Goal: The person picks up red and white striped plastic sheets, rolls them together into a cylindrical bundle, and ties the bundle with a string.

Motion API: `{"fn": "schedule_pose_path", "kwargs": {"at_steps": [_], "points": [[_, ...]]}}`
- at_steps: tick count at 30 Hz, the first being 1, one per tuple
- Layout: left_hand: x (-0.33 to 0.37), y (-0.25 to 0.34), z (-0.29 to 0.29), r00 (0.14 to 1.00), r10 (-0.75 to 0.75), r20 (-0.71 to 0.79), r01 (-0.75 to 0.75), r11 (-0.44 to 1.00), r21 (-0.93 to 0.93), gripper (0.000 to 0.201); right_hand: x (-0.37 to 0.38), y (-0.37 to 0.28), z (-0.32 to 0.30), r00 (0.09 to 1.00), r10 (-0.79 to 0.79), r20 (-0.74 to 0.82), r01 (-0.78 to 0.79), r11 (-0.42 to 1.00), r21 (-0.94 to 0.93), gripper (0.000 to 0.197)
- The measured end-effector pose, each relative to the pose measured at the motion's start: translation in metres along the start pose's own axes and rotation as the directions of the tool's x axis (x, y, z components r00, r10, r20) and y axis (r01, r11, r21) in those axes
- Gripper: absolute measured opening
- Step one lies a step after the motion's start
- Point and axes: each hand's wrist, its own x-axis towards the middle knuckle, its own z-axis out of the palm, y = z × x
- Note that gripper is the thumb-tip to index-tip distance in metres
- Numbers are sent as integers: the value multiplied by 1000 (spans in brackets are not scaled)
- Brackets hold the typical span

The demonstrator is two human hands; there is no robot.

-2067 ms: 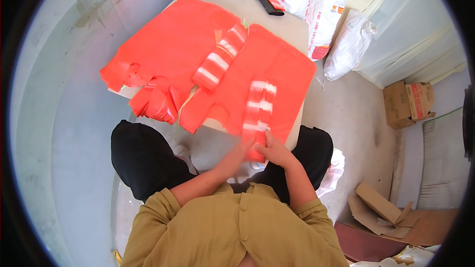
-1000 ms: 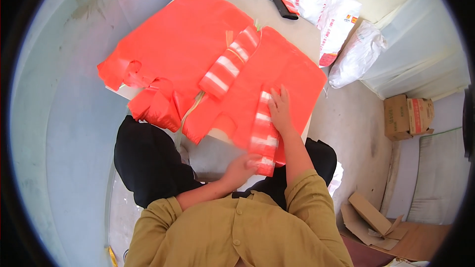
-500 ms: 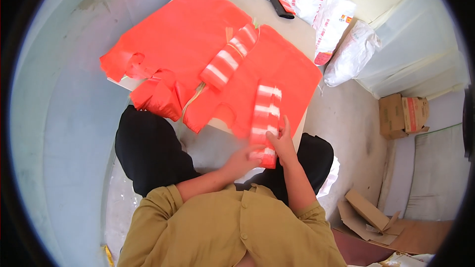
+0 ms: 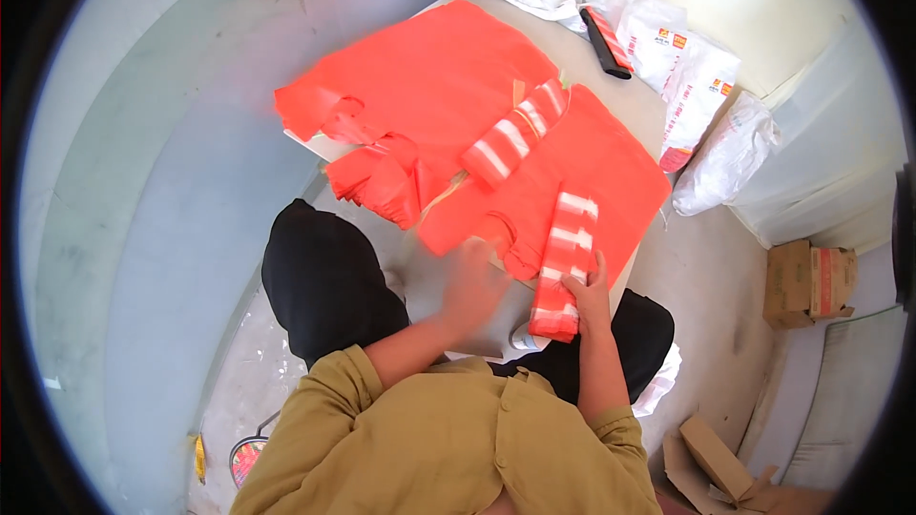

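Note:
Two stacks of orange plastic bags lie on a low white table (image 4: 582,48): a far left stack (image 4: 429,86) and a nearer right stack (image 4: 582,172). A folded orange-and-white striped bundle (image 4: 565,262) rests on the near edge of the right stack, and my right hand (image 4: 592,298) presses on its near end. A second striped bundle (image 4: 515,133) lies between the stacks. My left hand (image 4: 472,286), blurred by motion, hovers over the table's near edge by the right stack's handles, fingers apart and holding nothing.
White printed sacks (image 4: 687,67) and a dark flat tool (image 4: 603,41) lie at the table's far side. Cardboard boxes (image 4: 806,281) stand on the floor at right, with flattened cardboard (image 4: 711,463) near my right side. A pale curved wall (image 4: 143,181) runs along the left.
My right hand slid up along the striped bundle, then came back to its near end. My left hand has moved from beside the right hand leftward and up toward the bag handles.

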Motion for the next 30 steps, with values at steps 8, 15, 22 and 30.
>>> {"fn": "schedule_pose_path", "kwargs": {"at_steps": [8, 15, 22, 30], "points": [[3, -74, -36, 798, -286, -531, 313, 949, -41, 29, -2, -1, 4, 999, -32, 0, 32, 998, 60, 89], [5, -98, -32, 801, -316, -509, 313, 945, -94, 25, -1, 0, 2, 1000, -24, 0, 24, 998, 53, 87], [3, -103, -27, 797, -413, -441, 390, 909, -147, 23, 1, 3, 3, 1000, -28, 12, 27, 996, 85, 87], [-17, -28, -24, 926, -25, -377, 131, 957, 259, 18, 20, 15, -26, 979, 44, 200, -106, 944, 311, 59]]}}
